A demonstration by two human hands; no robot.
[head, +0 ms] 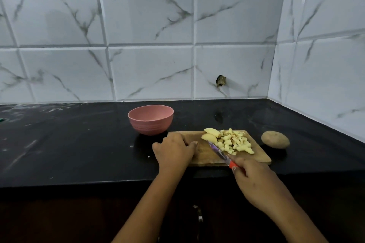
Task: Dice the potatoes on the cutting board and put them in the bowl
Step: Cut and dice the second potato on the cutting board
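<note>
A wooden cutting board (254, 156) lies on the black counter. On it sits a heap of pale yellow potato cubes (235, 142), with two larger potato wedges (211, 135) at its left. My right hand (254, 181) grips the orange handle of a knife (219, 153), whose blade points up-left to the edge of the heap. My left hand (173, 150) rests on the board's left end, fingers loosely curled, holding nothing. A pink bowl (150, 119) stands just behind the board's left corner; its inside looks empty.
A whole unpeeled potato (275, 139) lies on the counter (79, 144) to the right of the board. Marble-look tiled walls close the back and the right side. A cabinet handle (199, 215) shows below the counter's front edge.
</note>
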